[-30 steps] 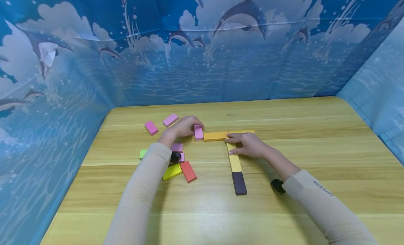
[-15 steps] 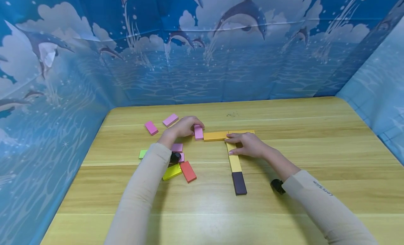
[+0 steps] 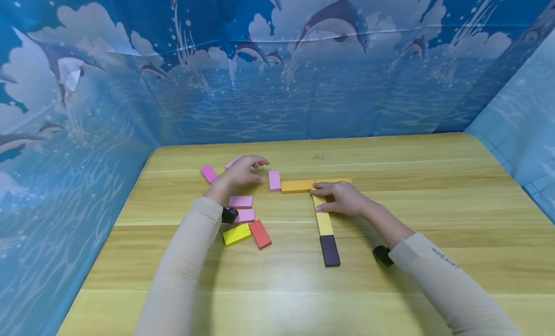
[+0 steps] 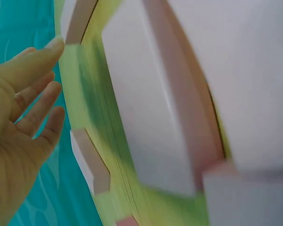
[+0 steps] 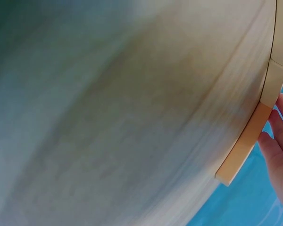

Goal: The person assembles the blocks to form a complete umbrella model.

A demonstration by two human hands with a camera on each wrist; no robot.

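My left hand (image 3: 243,171) hovers with fingers spread, just left of an upright-lying pink block (image 3: 274,181). That block sits at the left end of a row of orange blocks (image 3: 297,186). In the left wrist view the hand (image 4: 19,103) holds nothing, and a pink block (image 4: 78,21) lies beyond its fingertip. My right hand (image 3: 344,199) rests its fingertips at the corner where the orange row meets pale yellow blocks (image 3: 324,224), partly covering them. The right wrist view has its fingers along the orange block (image 5: 245,143). A dark block (image 3: 330,251) ends the yellow column.
Below the left hand lie two pink blocks (image 3: 240,201), a bright yellow block (image 3: 237,235) and a red block (image 3: 260,234). Another pink block (image 3: 209,173) lies behind the left wrist, with one more partly hidden. The wooden table (image 3: 412,182) meets a dolphin-print curtain (image 3: 260,100).
My left hand has let go of the pink block and drawn back to the left, its fingers opening. The block stays beside the orange row. My right hand keeps its place.
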